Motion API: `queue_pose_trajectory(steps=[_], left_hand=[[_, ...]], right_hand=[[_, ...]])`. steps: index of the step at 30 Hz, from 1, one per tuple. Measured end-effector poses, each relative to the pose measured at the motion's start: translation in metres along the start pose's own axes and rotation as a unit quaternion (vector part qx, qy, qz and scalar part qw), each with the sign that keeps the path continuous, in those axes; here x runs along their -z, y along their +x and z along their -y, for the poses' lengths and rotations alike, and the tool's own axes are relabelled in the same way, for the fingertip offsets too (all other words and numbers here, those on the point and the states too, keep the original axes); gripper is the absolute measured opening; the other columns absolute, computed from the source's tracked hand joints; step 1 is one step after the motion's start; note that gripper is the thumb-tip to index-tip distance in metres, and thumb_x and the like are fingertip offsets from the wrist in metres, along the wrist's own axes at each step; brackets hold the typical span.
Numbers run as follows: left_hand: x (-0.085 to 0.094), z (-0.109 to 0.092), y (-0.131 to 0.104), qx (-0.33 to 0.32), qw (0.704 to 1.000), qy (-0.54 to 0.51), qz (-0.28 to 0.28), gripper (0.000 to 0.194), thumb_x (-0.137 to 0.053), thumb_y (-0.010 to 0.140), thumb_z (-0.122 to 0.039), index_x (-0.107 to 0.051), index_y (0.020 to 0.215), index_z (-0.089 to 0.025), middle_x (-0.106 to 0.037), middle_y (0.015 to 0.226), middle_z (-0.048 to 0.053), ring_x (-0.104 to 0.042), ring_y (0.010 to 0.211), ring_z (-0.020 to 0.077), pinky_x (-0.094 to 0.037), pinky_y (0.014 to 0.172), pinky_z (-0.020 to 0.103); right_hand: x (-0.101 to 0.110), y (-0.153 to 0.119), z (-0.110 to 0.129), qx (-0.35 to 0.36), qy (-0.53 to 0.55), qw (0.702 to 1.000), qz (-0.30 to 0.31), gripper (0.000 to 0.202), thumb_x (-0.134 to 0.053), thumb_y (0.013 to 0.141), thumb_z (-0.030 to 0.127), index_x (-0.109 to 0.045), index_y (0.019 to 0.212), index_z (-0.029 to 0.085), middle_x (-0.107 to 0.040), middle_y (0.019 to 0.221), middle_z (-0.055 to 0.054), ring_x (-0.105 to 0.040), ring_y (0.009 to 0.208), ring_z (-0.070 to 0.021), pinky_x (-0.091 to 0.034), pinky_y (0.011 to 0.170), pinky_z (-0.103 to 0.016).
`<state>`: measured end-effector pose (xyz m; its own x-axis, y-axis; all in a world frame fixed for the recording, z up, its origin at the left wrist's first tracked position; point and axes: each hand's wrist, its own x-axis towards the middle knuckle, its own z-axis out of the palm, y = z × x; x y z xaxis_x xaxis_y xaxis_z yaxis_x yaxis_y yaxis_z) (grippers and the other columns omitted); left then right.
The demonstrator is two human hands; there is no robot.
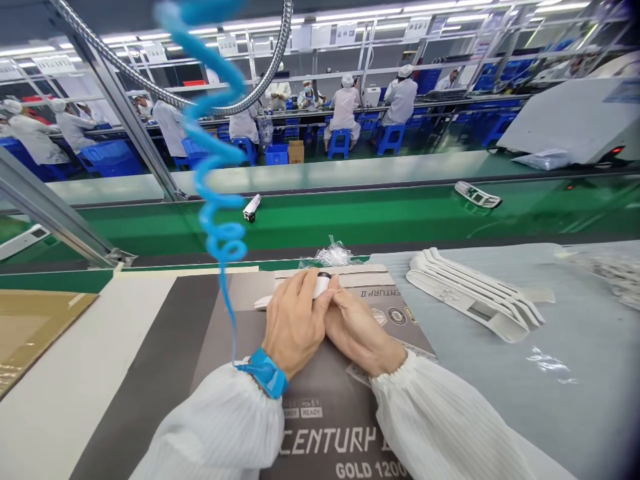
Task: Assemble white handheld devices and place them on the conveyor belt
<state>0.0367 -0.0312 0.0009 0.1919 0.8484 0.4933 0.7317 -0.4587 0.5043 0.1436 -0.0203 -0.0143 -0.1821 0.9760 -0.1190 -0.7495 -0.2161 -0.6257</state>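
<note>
Bench by the green belt: white part in both hands

Centre of frame: white part [321, 287], black at its upper end, between the hands above a printed cardboard sheet [327, 380]. Left hand [295, 327]: fingers together, closed over the part. Right hand [357, 327]: thumb beside it, other fingers mostly hidden; cannot tell whether they grip. Right of frame: stacked white panels [475, 293] on a grey covering [480, 363]. Across mid-frame: green belt [350, 213]. Top: white-clad workers, several on blue stools [340, 142].
</note>
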Motion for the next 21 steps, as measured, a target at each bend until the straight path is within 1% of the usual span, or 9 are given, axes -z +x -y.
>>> queue_pose_trajectory(steps=[3,4,6,9,11,13,15,18,21], left_hand=[[0.002,-0.001,0.001,0.000,1.000,-0.021,0.000,0.035,-0.042,0.100,-0.036,-0.055,0.128,-0.021,-0.063,0.131,0.010,-0.059,0.119,0.0257,-0.047,0.099,0.041],[0.005,0.000,0.002,0.008,1.000,-0.022,0.011,0.035,-0.044,0.099,-0.037,-0.054,0.129,-0.023,-0.063,0.131,0.009,-0.059,0.120,0.0254,-0.047,0.099,0.041],[0.011,0.007,0.003,0.035,0.998,-0.009,0.058,0.040,-0.050,0.096,-0.043,-0.052,0.133,-0.026,-0.066,0.126,0.008,-0.062,0.115,0.0267,-0.048,0.094,0.041],[0.023,0.028,0.006,0.123,0.983,0.005,0.133,0.045,-0.060,0.088,-0.052,-0.058,0.125,-0.027,-0.072,0.109,0.008,-0.067,0.100,0.0295,-0.050,0.083,0.040],[0.033,0.050,0.012,0.196,0.970,-0.021,0.141,0.038,-0.063,0.085,-0.052,-0.064,0.111,-0.024,-0.074,0.099,0.007,-0.068,0.090,0.0269,-0.050,0.075,0.035],[0.047,0.077,0.024,0.263,0.956,-0.057,0.114,0.028,-0.060,0.089,-0.044,-0.064,0.104,-0.020,-0.074,0.090,0.007,-0.067,0.077,0.0204,-0.049,0.067,0.029],[0.063,0.107,0.043,0.322,0.944,-0.048,0.059,0.022,-0.055,0.093,-0.031,-0.059,0.110,-0.017,-0.073,0.085,0.006,-0.064,0.065,0.0146,-0.047,0.063,0.026],[0.088,0.148,0.077,0.346,0.938,0.000,0.006,0.028,-0.047,0.097,-0.023,-0.050,0.123,-0.012,-0.072,0.091,0.009,-0.062,0.066,0.0130,-0.048,0.068,0.027],[0.107,0.177,0.103,0.340,0.938,0.057,-0.022,0.029,-0.049,0.098,-0.028,-0.052,0.120,-0.009,-0.070,0.100,0.010,-0.064,0.081,0.0165,-0.049,0.081,0.033]], right_hand=[[0.000,0.000,0.003,0.005,-0.030,0.999,0.010,0.020,-0.075,0.078,0.033,-0.071,0.094,0.021,-0.073,0.098,-0.004,-0.062,0.112,-0.0224,-0.048,0.105,-0.039],[0.000,0.000,0.004,0.002,-0.041,0.999,0.009,0.022,-0.074,0.079,0.037,-0.071,0.095,0.021,-0.073,0.100,-0.005,-0.062,0.113,-0.0228,-0.049,0.104,-0.040],[0.003,0.002,0.007,-0.001,-0.065,0.998,-0.005,0.028,-0.070,0.082,0.045,-0.071,0.095,0.021,-0.073,0.104,-0.006,-0.063,0.113,-0.0233,-0.050,0.103,-0.039],[0.011,0.008,0.010,0.018,-0.107,0.992,-0.069,0.033,-0.061,0.088,0.051,-0.070,0.101,0.021,-0.071,0.115,-0.008,-0.064,0.113,-0.0223,-0.053,0.100,-0.037],[0.017,0.013,0.012,0.011,-0.132,0.986,-0.103,0.031,-0.057,0.091,0.049,-0.068,0.105,0.023,-0.068,0.123,-0.007,-0.065,0.113,-0.0207,-0.055,0.097,-0.034],[0.019,0.015,0.014,-0.009,-0.149,0.983,-0.110,0.028,-0.058,0.091,0.046,-0.067,0.105,0.023,-0.067,0.126,-0.007,-0.067,0.107,-0.0190,-0.058,0.091,-0.030],[0.019,0.014,0.016,-0.016,-0.161,0.981,-0.105,0.025,-0.060,0.090,0.043,-0.068,0.104,0.023,-0.068,0.124,-0.008,-0.069,0.097,-0.0170,-0.060,0.082,-0.026],[0.014,0.009,0.017,-0.009,-0.166,0.980,-0.107,0.022,-0.064,0.088,0.039,-0.070,0.101,0.021,-0.070,0.117,-0.008,-0.068,0.085,-0.0142,-0.059,0.071,-0.021],[0.013,0.009,0.018,-0.012,-0.151,0.982,-0.114,0.022,-0.068,0.086,0.038,-0.071,0.100,0.021,-0.070,0.115,-0.008,-0.066,0.083,-0.0137,-0.059,0.069,-0.020]])
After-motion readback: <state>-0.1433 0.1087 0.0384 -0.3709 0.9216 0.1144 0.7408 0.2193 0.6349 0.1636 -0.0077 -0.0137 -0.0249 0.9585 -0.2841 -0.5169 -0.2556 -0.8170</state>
